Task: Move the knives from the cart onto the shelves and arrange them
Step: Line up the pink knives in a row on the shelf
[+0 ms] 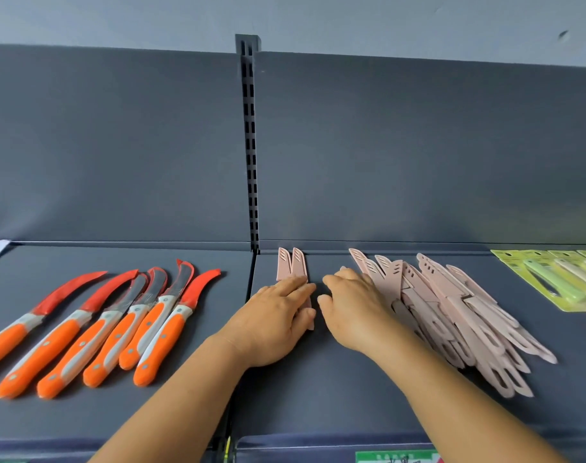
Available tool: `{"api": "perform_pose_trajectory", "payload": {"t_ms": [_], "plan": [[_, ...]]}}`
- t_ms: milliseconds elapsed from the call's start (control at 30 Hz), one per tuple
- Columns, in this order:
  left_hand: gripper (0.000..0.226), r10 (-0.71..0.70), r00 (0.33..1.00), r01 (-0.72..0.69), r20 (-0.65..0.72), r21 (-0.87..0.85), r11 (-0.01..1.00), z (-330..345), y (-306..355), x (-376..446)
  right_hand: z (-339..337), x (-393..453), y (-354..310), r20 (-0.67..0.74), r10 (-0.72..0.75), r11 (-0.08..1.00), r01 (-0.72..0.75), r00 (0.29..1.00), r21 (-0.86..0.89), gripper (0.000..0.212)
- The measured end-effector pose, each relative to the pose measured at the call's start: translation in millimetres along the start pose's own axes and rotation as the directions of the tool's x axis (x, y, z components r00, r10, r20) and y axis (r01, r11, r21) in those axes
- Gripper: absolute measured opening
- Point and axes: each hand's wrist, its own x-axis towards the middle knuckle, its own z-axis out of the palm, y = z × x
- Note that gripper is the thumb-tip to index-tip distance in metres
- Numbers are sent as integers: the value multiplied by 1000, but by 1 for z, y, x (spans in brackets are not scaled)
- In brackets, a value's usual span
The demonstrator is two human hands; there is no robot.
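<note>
While the left hand [274, 324] lies flat, fingers extended, pressing on two pink plastic-sheathed knives [292, 266] set side by side on the dark grey metal shelf [318, 389], the right hand [351, 307] rests open-palmed against a loose pile of matching pink sheathed knives [458, 315]. Six orange-handled curved knives [94, 329] lie in a row further left.

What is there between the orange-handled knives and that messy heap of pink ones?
In the head view, the shelf's dividing seam, two neat pink knives under the left hand, then the right hand against the pink heap.
</note>
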Motion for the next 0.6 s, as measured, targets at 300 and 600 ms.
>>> {"api": "perform_pose_trajectory", "payload": {"t_ms": [300,600], "plan": [[51,-17,999,15,49,51,999,4,5,2,-4,-20,43,75,73,992,-65,994,-104,38],[53,-47,997,45,58,27,999,7,3,1,-4,-12,36,12,71,997,-71,997,21,49]]}}
